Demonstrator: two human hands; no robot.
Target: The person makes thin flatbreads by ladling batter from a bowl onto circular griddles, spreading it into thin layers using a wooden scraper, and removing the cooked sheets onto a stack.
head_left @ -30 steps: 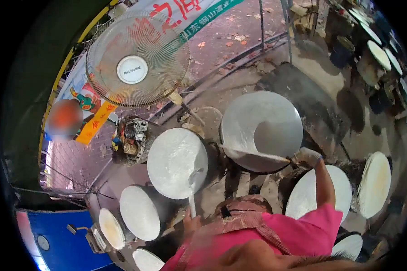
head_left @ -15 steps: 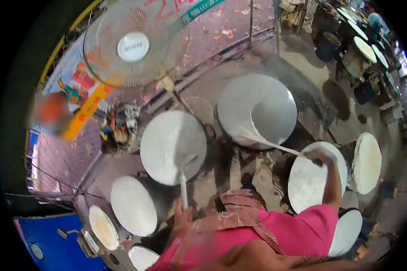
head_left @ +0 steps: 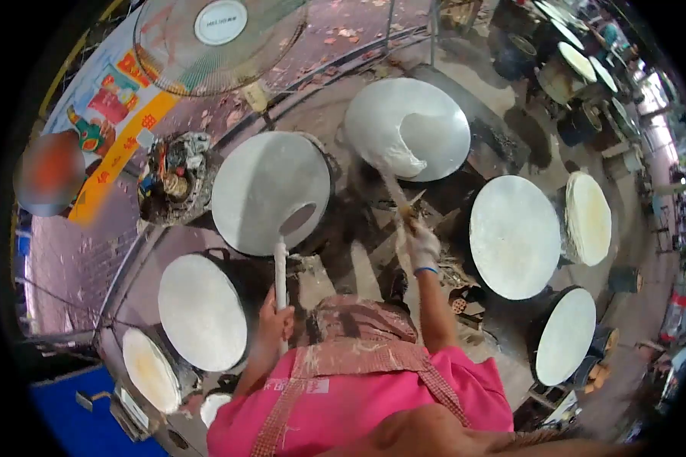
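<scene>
My left hand (head_left: 277,320) is wrapped round the white handle of a ladle (head_left: 281,266), whose round head rests over the lower right of the left wok (head_left: 259,183). In my right hand (head_left: 421,245), which looks pale as if gloved and has a blue band at the wrist, is a long-handled tool (head_left: 391,186). Its far end reaches the near edge of the far wok (head_left: 370,114). White batter (head_left: 404,158) lies thick there, bordering a bare grey oval. Whether the tool's end is a blade or a bowl is hidden by the batter.
More white-coated round pans stand to the right (head_left: 514,236) and to the left (head_left: 202,312). Stacks of thin pale sheets sit at far right (head_left: 591,219) and lower left (head_left: 152,369). A fan (head_left: 221,46) stands beyond. Farther pans and stoves line the upper right.
My right hand has moved left from the right-hand pan to in front of the far wok, bringing the tool along. The view has shifted; my left hand still holds the ladle at the left wok.
</scene>
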